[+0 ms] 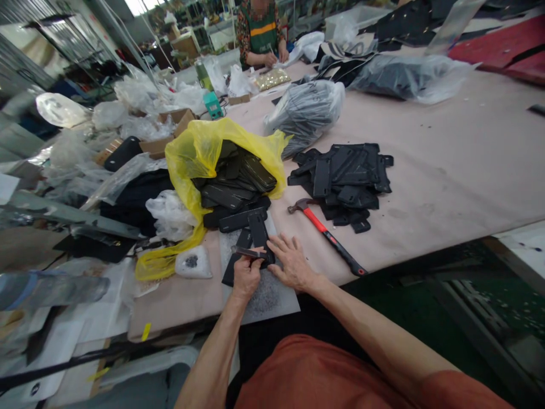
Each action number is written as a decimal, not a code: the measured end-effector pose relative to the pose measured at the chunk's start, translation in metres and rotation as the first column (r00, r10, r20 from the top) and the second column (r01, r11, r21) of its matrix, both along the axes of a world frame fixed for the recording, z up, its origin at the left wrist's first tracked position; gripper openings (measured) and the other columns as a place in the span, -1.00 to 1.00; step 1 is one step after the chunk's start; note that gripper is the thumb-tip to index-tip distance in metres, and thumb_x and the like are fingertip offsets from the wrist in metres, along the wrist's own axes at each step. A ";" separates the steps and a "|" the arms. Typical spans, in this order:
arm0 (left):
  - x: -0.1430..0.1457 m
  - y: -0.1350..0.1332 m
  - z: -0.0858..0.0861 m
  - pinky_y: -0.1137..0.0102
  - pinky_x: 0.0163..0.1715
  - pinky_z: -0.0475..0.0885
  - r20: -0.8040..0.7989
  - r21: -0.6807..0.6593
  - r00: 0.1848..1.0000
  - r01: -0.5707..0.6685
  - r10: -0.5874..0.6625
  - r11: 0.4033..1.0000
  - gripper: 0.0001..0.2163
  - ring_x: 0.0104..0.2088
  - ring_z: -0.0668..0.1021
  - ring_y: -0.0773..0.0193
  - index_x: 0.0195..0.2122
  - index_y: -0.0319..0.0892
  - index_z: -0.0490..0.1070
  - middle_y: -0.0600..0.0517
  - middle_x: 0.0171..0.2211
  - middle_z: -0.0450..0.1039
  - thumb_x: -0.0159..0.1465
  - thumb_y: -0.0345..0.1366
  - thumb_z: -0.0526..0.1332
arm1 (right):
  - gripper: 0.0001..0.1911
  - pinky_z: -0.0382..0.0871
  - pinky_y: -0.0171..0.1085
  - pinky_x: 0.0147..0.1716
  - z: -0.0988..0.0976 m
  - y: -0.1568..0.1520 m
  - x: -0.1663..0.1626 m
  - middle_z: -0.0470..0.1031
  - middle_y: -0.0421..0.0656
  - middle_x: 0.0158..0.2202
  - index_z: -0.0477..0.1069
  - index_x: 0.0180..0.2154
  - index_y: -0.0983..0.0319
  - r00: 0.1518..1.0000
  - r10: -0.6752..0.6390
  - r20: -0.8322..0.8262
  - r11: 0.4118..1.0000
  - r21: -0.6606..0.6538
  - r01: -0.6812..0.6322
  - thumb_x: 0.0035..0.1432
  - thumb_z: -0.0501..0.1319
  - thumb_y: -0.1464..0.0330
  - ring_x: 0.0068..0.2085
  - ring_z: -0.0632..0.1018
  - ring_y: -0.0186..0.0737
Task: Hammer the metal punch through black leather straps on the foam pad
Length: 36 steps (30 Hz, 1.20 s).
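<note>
My left hand (pixel 247 276) is closed around a slim metal tool (pixel 244 251), its grey end pointing left; its exact kind is hard to make out. The tool lies across the lower end of a flat black strap-like piece (pixel 258 227). My right hand (pixel 293 264) lies palm down with its fingers stretched out, the fingertips at the right edge of that piece. Under both is a grey-white board (pixel 268 298) with a speckled surface. Another black piece (pixel 230 270) rests on the board left of my left hand. A hammer (pixel 326 233) with a red and black handle lies right of my right hand.
A yellow plastic bag (pixel 187 150) full of black pieces stands open beyond my hands. A pile of black pieces (pixel 344 170) lies to the right. A small bag of dark bits (pixel 193 263) sits on the left. Across the table, a person (pixel 261 34) works with both hands.
</note>
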<state>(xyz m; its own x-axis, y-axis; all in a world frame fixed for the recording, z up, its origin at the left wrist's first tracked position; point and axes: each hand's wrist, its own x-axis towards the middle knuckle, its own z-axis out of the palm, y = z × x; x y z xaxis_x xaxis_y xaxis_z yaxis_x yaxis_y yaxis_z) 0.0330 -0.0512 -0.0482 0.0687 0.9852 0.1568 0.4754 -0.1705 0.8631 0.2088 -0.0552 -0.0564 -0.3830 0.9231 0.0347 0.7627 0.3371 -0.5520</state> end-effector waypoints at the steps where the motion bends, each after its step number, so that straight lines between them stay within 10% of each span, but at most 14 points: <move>1: 0.000 0.000 0.000 0.27 -0.02 0.50 -0.016 0.004 1.000 -0.003 0.003 1.000 -0.83 -0.10 0.59 0.19 -0.21 -0.15 0.53 -0.03 -0.16 0.59 0.27 -0.34 0.15 | -0.29 -0.22 0.22 0.25 -0.001 0.000 0.000 -0.02 -0.08 0.38 0.08 0.30 0.20 1.000 -0.001 -0.002 1.000 0.001 0.001 0.15 0.15 0.21 0.36 -0.05 0.15; 36: 0.011 -0.001 -0.014 0.29 -0.06 0.53 -0.286 0.240 0.956 0.003 0.067 0.971 -0.82 -0.14 0.62 0.17 -0.20 -0.19 0.50 -0.07 -0.18 0.60 0.26 -0.38 0.12 | -0.37 -0.13 0.17 0.23 0.003 -0.003 0.004 0.12 -0.04 0.33 0.16 0.25 0.21 0.995 -0.068 -0.073 0.995 0.065 0.073 0.18 0.18 0.25 0.30 0.10 0.10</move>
<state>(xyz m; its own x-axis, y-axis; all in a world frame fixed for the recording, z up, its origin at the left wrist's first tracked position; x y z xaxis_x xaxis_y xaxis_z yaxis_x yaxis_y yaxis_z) 0.0436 -0.0525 -0.0621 0.1150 0.9249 0.3625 0.7074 -0.3324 0.6238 0.2129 -0.0584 -0.0536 -0.3111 0.9424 0.1227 0.7462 0.3221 -0.5827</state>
